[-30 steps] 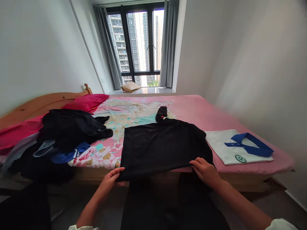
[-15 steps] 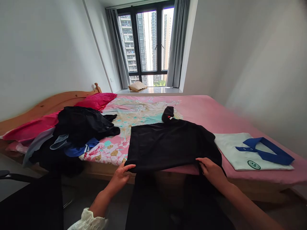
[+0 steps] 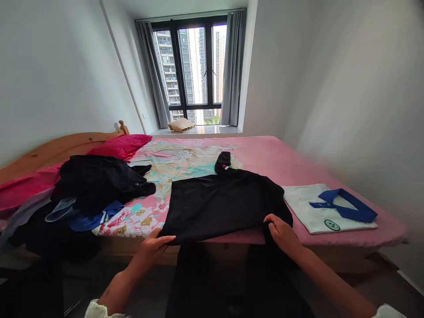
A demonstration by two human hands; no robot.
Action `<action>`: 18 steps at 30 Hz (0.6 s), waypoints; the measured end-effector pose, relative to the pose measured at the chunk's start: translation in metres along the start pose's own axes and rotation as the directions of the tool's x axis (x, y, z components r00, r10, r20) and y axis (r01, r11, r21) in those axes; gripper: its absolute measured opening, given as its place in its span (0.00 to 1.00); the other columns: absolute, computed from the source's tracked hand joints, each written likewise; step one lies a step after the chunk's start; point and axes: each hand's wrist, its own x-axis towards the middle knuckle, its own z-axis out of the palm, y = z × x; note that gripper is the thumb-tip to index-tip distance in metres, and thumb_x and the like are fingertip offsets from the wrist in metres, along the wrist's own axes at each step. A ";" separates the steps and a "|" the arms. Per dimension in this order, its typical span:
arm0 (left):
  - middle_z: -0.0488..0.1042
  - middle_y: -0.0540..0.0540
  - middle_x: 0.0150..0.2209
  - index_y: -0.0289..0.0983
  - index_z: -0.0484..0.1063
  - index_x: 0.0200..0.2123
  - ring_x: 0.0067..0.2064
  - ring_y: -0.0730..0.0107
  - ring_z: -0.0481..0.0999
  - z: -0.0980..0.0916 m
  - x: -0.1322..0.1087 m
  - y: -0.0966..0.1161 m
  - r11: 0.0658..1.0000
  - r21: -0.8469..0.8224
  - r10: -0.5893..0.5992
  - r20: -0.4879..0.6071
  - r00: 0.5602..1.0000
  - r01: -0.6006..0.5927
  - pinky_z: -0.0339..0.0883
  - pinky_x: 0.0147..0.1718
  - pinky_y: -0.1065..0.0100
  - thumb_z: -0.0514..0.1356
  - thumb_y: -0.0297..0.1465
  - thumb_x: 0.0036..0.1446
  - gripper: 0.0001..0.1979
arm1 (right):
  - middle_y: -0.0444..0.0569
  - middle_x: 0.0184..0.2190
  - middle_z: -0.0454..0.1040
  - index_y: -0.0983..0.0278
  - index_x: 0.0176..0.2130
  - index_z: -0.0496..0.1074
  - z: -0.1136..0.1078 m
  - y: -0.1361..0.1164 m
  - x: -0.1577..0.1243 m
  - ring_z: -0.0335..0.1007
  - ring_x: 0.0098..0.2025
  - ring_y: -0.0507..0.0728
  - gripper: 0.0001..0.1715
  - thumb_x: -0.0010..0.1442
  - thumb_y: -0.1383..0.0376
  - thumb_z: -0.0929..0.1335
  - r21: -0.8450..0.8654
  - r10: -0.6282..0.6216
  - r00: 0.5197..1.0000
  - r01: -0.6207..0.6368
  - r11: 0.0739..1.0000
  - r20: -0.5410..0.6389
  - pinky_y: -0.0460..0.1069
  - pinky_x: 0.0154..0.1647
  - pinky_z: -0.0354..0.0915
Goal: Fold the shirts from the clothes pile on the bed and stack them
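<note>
A black shirt (image 3: 215, 205) lies folded lengthwise across the near edge of the bed, its collar with a small red and white label pointing toward the window. My left hand (image 3: 155, 243) pinches the shirt's near left corner between thumb and fingers. At the near right, my right hand (image 3: 280, 232) is closed on the shirt's edge close to the sleeve, and some black cloth hangs below it over the bed's side. Part of the cloth in each hand is hidden by the fingers.
To the right lies a folded white polo shirt (image 3: 306, 214) with a blue collar. A heap of dark clothes (image 3: 102, 181) sits at the left, by a red pillow (image 3: 122, 145) and the wooden headboard (image 3: 59, 143). Beyond the pink bed (image 3: 261, 152), a beige cloth bundle (image 3: 181, 125) rests on the windowsill.
The view has turned slightly right, so everything sits further left in the picture. Both hands keep hold of the black shirt, whose near right edge is raised a little.
</note>
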 end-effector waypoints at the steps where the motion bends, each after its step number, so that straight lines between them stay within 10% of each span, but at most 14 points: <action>1: 0.70 0.45 0.33 0.45 0.79 0.38 0.39 0.65 0.72 -0.003 0.001 -0.001 1.000 0.005 -0.003 -0.015 1.000 0.003 0.68 0.40 0.68 0.57 0.37 0.53 0.12 | 0.47 0.34 0.73 0.61 0.37 0.66 -0.005 -0.001 -0.001 0.70 0.35 0.57 0.14 0.57 0.64 0.55 -0.035 -0.055 0.998 0.055 0.998 0.001 0.51 0.36 0.63; 6: 0.71 0.45 0.35 0.42 0.76 0.29 0.40 0.63 0.72 -0.023 -0.002 0.007 0.990 0.118 0.078 -0.052 0.996 -0.072 0.66 0.39 0.67 0.60 0.35 0.51 0.06 | 0.49 0.36 0.71 0.62 0.41 0.67 -0.032 0.001 -0.013 0.68 0.39 0.56 0.12 0.60 0.64 0.58 -0.197 -0.389 0.919 0.393 0.898 0.062 0.51 0.41 0.62; 12: 0.73 0.48 0.48 0.41 0.70 0.26 0.54 0.57 0.66 -0.026 -0.023 0.038 0.890 0.299 0.358 0.007 0.934 -0.343 0.58 0.52 0.59 0.59 0.25 0.48 0.05 | 0.48 0.34 0.70 0.60 0.43 0.68 -0.044 0.019 -0.031 0.68 0.36 0.55 0.11 0.63 0.62 0.59 -0.285 -0.411 0.910 0.407 0.868 0.051 0.50 0.37 0.62; 18: 0.73 0.53 0.26 0.41 0.65 0.29 0.29 0.72 0.72 0.010 -0.040 0.051 0.935 0.146 0.290 0.216 0.932 -0.325 0.64 0.46 0.63 0.51 0.17 0.38 0.15 | 0.47 0.35 0.71 0.59 0.43 0.67 -0.032 0.036 -0.044 0.70 0.36 0.55 0.10 0.63 0.61 0.61 -0.256 -0.387 0.922 0.380 0.889 0.025 0.49 0.36 0.65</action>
